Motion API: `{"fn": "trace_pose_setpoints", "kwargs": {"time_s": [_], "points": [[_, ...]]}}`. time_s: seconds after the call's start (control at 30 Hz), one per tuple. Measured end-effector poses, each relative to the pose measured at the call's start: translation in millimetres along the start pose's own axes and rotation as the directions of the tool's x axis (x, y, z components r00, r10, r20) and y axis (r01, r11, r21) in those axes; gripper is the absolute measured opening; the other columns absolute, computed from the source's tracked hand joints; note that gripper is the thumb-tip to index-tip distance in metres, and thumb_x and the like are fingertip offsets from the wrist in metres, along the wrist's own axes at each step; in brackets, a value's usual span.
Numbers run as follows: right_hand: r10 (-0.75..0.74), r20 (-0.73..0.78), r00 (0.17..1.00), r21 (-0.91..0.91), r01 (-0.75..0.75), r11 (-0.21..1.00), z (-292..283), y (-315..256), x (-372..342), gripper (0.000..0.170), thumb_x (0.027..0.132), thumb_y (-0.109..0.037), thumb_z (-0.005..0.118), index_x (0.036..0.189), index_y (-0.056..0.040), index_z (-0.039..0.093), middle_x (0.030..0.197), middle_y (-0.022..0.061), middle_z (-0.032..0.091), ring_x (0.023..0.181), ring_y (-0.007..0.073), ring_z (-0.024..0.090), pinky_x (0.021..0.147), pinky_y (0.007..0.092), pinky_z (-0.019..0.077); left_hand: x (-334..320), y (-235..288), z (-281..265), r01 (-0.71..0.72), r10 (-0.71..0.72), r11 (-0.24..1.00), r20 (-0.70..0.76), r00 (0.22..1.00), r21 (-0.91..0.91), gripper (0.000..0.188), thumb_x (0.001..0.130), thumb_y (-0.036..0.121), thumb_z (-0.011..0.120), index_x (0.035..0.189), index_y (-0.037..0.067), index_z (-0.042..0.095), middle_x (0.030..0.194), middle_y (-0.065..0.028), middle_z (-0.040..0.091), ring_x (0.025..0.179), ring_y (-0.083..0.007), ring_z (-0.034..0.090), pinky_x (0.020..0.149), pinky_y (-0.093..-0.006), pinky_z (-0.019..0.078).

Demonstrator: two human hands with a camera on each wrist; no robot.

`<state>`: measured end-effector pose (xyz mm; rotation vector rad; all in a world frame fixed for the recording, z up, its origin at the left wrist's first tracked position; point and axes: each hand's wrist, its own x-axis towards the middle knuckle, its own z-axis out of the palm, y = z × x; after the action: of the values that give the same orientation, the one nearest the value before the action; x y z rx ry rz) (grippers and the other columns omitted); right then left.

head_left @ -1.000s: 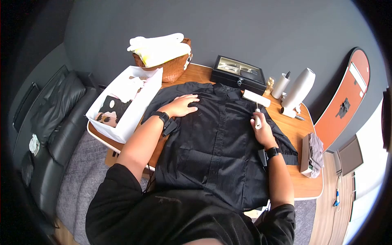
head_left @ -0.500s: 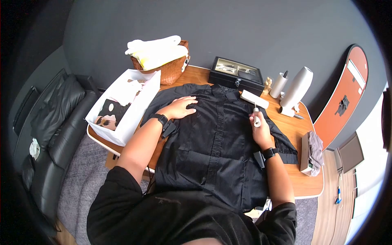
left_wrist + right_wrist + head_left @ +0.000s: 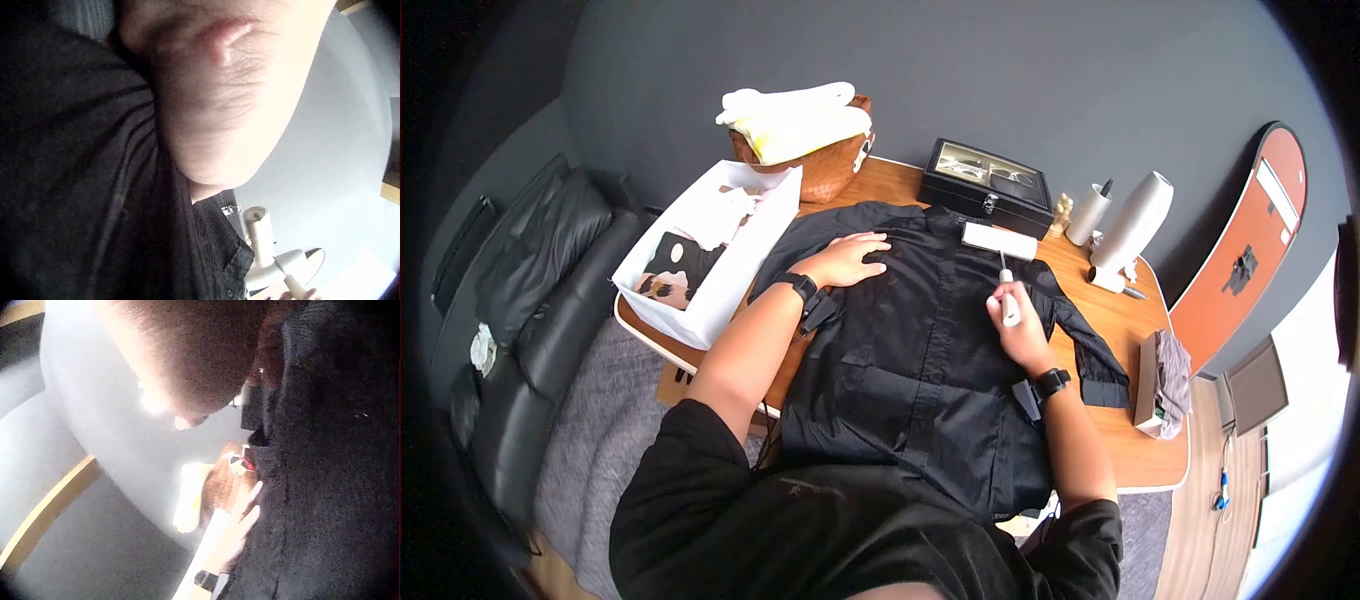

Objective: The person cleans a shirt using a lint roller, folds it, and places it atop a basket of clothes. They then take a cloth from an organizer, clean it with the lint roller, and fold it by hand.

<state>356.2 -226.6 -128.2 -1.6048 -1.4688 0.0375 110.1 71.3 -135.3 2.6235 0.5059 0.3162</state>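
Observation:
A black button-up shirt lies spread face up over the wooden table. Fingers spread, my left hand rests flat on the shirt's left chest area as seen in the head view. The right hand grips the white handle of a lint roller, whose wide white roll is over the shirt near the collar and shoulder. In the left wrist view, the lint roller's roll shows upright beyond the shirt's collar. The right wrist view shows much of my palm and the left hand farther off.
At left stands a white box of folded clothes, with a brown woven bag bearing white towels behind it. A black glasses case, a white bottle-shaped device and a tissue-like box of grey cloth line the back and right.
My right hand has moved the lint roller left, from the shirt's right shoulder edge toward the collar. The left hand stays in place on the shirt.

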Motion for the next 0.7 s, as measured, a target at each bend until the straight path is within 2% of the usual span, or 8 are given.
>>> {"fn": "trace_pose_setpoints", "kwargs": {"time_s": [0.03,0.1,0.17,0.5,0.6,0.63,0.67,0.7], "points": [[-0.143,0.012,0.990,-0.101,0.144,0.984,0.4,4.3,-2.3,0.023,0.098,-0.014,0.071,0.112,-0.0042,0.055,0.103,0.0142,0.062,0.095,0.0301,0.063,0.086,0.0381,0.0512,1.4,-2.3,1.0,-0.013,0.013,1.000,-0.006,1.000,-0.013,0.055,0.102,0.041,0.062,0.150,0.016,0.054,0.167,-0.0088,0.038,0.156,-0.0293,0.029,0.125,-0.0535,0.0221],[-0.076,0.055,0.996,-0.075,0.080,0.994,-2.4,3.8,-1.8,0.025,0.097,-0.014,0.073,0.113,-0.0045,0.055,0.104,0.0143,0.063,0.097,0.0304,0.065,0.088,0.0386,0.0517,-0.8,3.9,-2.5,-0.011,0.011,1.000,-0.009,1.000,-0.010,0.055,0.102,0.041,0.062,0.150,0.015,0.055,0.166,-0.0094,0.039,0.156,-0.0294,0.030,0.125,-0.0524,0.0230],[0.105,0.076,0.992,0.032,-0.107,0.994,-1.6,3.1,-1.9,0.027,0.096,-0.015,0.074,0.114,-0.0052,0.055,0.105,0.0149,0.063,0.099,0.0301,0.065,0.089,0.0381,0.0518,-3.9,5.7,-2.7,0.001,-0.001,1.000,-0.010,1.000,-0.008,0.054,0.101,0.040,0.062,0.149,0.015,0.055,0.165,-0.0099,0.039,0.155,-0.0295,0.031,0.125,-0.0513,0.0239],[0.105,0.018,0.994,-0.024,-0.105,0.994,-2.6,-7.7,3.0,0.022,0.100,-0.015,0.070,0.114,-0.0064,0.055,0.097,0.0139,0.066,0.092,0.0274,0.066,0.086,0.0365,0.0526,0.3,-0.3,0.6,-0.034,0.034,0.999,-0.035,0.999,0.010,0.053,0.101,0.038,0.063,0.147,0.014,0.057,0.164,-0.0118,0.042,0.153,-0.0303,0.034,0.125,-0.0475,0.0267],[0.105,0.117,0.988,0.118,-0.119,0.986,-8.8,12.3,1.4,0.018,0.100,-0.003,0.063,0.117,-0.0069,0.058,0.109,0.0091,0.067,0.098,0.0225,0.065,0.090,0.0321,0.0512,-0.4,0.6,0.3,-0.028,0.028,1.000,-0.038,0.999,0.006,0.053,0.101,0.038,0.064,0.147,0.014,0.057,0.164,-0.0117,0.041,0.154,-0.0302,0.034,0.125,-0.0477,0.0262],[0.086,0.179,0.980,0.208,-0.123,0.970,-11.6,21.7,1.8,0.023,0.099,0.003,0.060,0.120,-0.0072,0.059,0.115,0.0070,0.066,0.102,0.0210,0.065,0.092,0.0307,0.0507,-0.2,1.0,-0.3,-0.026,0.026,1.000,-0.039,0.999,0.003,0.053,0.101,0.038,0.064,0.148,0.014,0.057,0.164,-0.0114,0.041,0.154,-0.0301,0.034,0.125,-0.0479,0.0258],[0.187,0.268,0.945,0.472,-0.298,0.830,-16.2,21.5,2.3,0.042,0.092,0.013,0.054,0.128,-0.0080,0.061,0.126,0.0057,0.064,0.110,0.0217,0.065,0.097,0.0301,0.0509,-0.4,2.0,-0.5,-0.027,0.027,1.000,-0.038,0.999,0.003,0.053,0.101,0.038,0.064,0.148,0.014,0.057,0.164,-0.0114,0.041,0.154,-0.0301,0.034,0.125,-0.0479,0.0258],[0.187,0.267,0.945,0.472,-0.297,0.830,-21.8,10.8,3.3,0.042,0.092,0.013,0.054,0.128,-0.0080,0.061,0.126,0.0057,0.064,0.110,0.0217,0.065,0.097,0.0301,0.0509,-0.3,2.7,-0.8,-0.019,0.019,1.000,-0.030,0.999,0.001,0.053,0.101,0.038,0.064,0.148,0.014,0.057,0.164,-0.0109,0.041,0.154,-0.0299,0.033,0.125,-0.0483,0.0254]]}}
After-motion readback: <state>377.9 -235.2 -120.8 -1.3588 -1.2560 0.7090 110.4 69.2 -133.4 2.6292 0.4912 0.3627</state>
